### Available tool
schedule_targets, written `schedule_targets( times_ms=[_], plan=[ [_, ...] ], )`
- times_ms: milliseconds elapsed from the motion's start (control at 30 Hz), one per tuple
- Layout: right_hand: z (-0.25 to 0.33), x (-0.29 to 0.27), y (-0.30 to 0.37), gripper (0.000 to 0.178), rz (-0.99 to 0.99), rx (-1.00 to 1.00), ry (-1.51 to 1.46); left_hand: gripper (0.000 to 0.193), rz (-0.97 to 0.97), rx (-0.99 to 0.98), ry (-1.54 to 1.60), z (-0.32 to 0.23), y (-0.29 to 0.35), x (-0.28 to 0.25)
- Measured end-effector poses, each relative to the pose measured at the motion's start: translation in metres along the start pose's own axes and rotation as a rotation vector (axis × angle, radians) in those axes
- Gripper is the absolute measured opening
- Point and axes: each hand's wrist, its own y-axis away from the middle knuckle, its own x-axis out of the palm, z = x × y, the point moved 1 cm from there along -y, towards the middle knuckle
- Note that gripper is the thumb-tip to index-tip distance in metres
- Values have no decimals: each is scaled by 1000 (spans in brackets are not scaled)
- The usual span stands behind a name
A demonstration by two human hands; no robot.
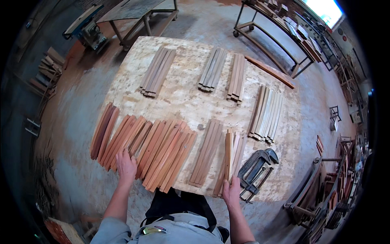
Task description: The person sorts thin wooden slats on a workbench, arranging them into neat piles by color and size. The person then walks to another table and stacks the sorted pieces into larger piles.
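A wide row of reddish-brown wooden strips lies side by side along the left front of a plywood-topped table. My left hand is at the near ends of these strips, its fingers closed on one, partly hidden among the others. At the front right, my right hand grips the near ends of wooden strips, one brown and one pale, tilted over a small stack. Left of it, a flat group of brown strips rests on the table. Dark metal G-clamps lie just right of my right hand.
On the table, bundles of strips stand at the far left, far middle, beside it, and right. A long strip lies along the far right edge. Beyond are a wheeled rack, another table and a machine.
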Motion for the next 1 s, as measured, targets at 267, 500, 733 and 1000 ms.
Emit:
schedule_targets(
  times_ms=[267, 500, 733, 1000],
  plan=[
    [-7, -1, -1, 25, -3, 39, -41, 46, 64, 50, 135, -42, -8, -17],
    [12, 0, 1, 21, -20, 118, -216, 45, 178, 199, 291, -108, -7, -31],
    [58, 23, 6, 33, 101, 354, -692, 41, 705, 178, 740, -177, 30, -5],
    [93, 36, 11, 42, 138, 122, -640, 37, 1044, 104, 1037, -213, 51, 17]
  ],
)
